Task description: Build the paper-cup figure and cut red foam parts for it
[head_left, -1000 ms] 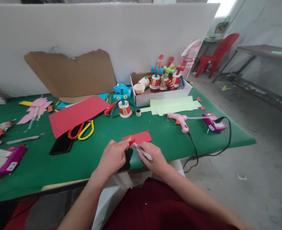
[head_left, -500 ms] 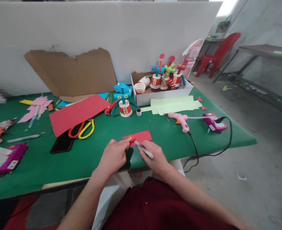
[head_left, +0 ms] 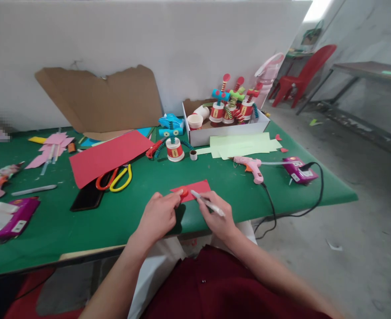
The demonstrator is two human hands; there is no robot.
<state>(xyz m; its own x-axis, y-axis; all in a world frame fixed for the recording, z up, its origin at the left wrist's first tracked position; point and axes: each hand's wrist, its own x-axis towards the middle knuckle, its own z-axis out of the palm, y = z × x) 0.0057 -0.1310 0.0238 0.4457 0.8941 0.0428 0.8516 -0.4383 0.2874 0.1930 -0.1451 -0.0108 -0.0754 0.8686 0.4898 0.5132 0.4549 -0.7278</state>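
My left hand (head_left: 159,213) is closed, its index finger pressing a small round red cap (head_left: 184,192) flat onto a strip of red paper (head_left: 200,188). Between the thumb and fingers of my right hand (head_left: 219,218) is a white pen (head_left: 212,205). The pen tip is just right of the cap, over the paper; whether it touches is unclear. Beyond the paper stands a paper-cup figure (head_left: 174,149) with a blue head and coiled arms. Beside that figure sits a small white cylinder (head_left: 193,155).
Several similar figures stand in a white box (head_left: 228,134). A pink glue gun (head_left: 253,167) lies to the right, corded near a purple power strip (head_left: 300,170). Left are scissors (head_left: 122,178), a black phone (head_left: 87,198) and a large red sheet (head_left: 111,156). Pale green paper (head_left: 242,145) lies before the box.
My right hand has drawn the pen slightly right, away from the cap's edge. My left finger stays on the cap.
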